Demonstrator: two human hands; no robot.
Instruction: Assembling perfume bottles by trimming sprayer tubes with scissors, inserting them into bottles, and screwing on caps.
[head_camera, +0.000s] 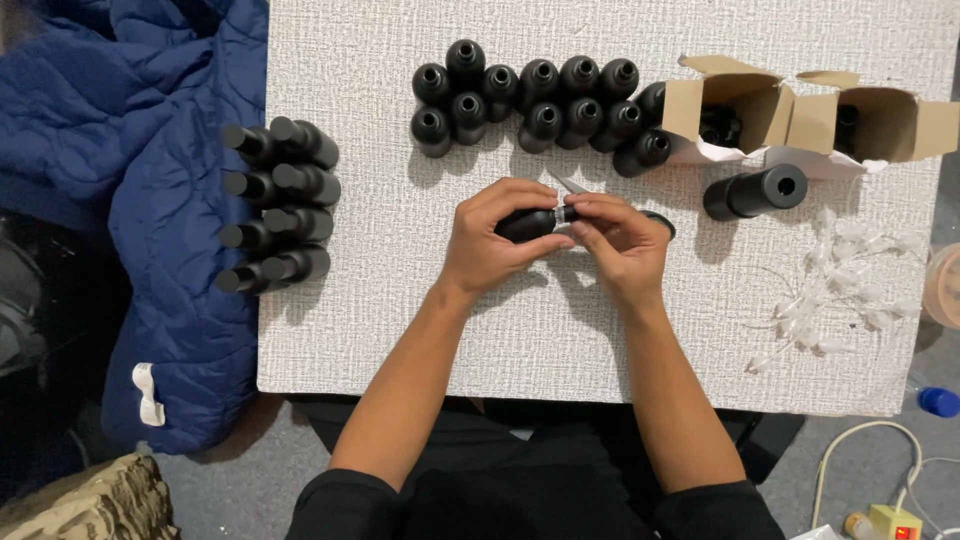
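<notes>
My left hand grips a small black bottle lying sideways over the middle of the white table. My right hand pinches a small clear-and-silver spray top at the bottle's neck. A thin clear tube sticks up from between my fingers. Both hands meet at the bottle, thumbs and forefingers closed on it.
Several open black bottles stand at the back. More black bottles lie stacked at the left edge. Two open cardboard boxes, a lying bottle and a pile of clear spray tops sit right. A blue jacket hangs left.
</notes>
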